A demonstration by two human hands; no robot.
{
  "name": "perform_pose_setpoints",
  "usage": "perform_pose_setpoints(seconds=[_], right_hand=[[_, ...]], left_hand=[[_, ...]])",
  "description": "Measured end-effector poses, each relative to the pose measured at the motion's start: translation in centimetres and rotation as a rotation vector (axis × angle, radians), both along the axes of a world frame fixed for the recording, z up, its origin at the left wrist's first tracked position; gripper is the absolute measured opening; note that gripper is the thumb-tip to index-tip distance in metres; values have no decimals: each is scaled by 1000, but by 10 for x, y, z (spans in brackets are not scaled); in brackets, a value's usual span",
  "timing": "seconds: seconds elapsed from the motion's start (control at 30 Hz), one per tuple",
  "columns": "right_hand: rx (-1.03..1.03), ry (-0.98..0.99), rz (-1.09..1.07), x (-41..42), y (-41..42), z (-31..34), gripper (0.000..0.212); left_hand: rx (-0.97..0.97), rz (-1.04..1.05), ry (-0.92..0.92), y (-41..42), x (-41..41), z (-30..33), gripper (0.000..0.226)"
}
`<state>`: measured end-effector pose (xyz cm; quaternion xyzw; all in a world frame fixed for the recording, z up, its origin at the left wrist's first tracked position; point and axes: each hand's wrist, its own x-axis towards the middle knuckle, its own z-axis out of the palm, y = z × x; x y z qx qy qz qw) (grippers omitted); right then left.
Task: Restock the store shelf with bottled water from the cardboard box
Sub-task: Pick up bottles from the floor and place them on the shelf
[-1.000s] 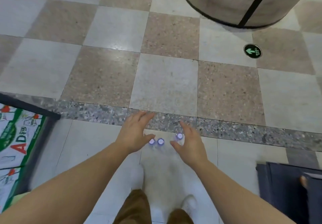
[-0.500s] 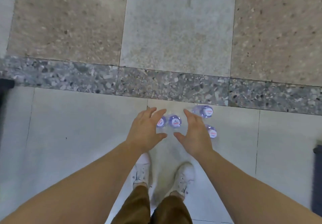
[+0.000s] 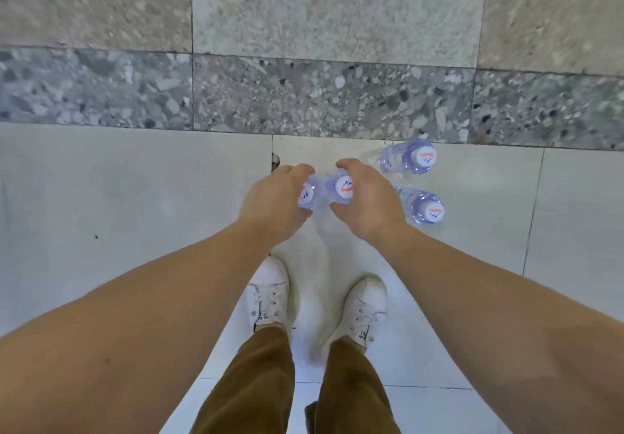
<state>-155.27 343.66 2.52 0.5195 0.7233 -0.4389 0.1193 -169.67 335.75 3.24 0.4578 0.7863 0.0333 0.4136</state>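
Note:
Several clear water bottles with white caps stand upright on the pale floor tile in front of my feet. My left hand (image 3: 273, 199) grips one bottle (image 3: 306, 194) just below its cap. My right hand (image 3: 366, 202) grips the bottle (image 3: 343, 189) beside it the same way. Two more bottles stand free to the right: the far bottle (image 3: 407, 157) and the near bottle (image 3: 423, 209). No cardboard box or shelf shows in the head view.
My white shoes (image 3: 268, 293) stand just behind the bottles. A grey speckled stone strip (image 3: 304, 95) crosses the floor beyond them, with larger tan and grey tiles further out.
The camera has tilted down and come closer to the floor. Both hands, open above the bottles before, have dropped and curled round the necks of the two left bottles.

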Motion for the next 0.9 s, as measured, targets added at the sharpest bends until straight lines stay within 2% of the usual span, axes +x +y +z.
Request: perform_pose_setpoints(seconds=[0.13, 0.27, 0.4, 0.5, 0.67, 0.8, 0.9], right_hand=[[-29, 55, -69, 5, 4, 99, 65], [-10, 114, -241, 15, 12, 223, 68], [71, 189, -387, 45, 20, 365, 71], [108, 295, -556, 84, 12, 471, 57], [174, 518, -751, 171, -27, 616, 31], [274, 637, -862, 255, -77, 700, 30], [341, 722, -951, 327, -137, 747, 29]], left_hand=[[61, 6, -6, 10, 1, 98, 59], [174, 13, -90, 29, 6, 222, 61], [300, 42, -289, 48, 19, 355, 66], [404, 35, -460, 60, 43, 456, 70], [456, -194, -666, 77, 115, 603, 48], [458, -467, -821, 61, 200, 695, 42], [461, -598, -925, 21, 280, 739, 34]])
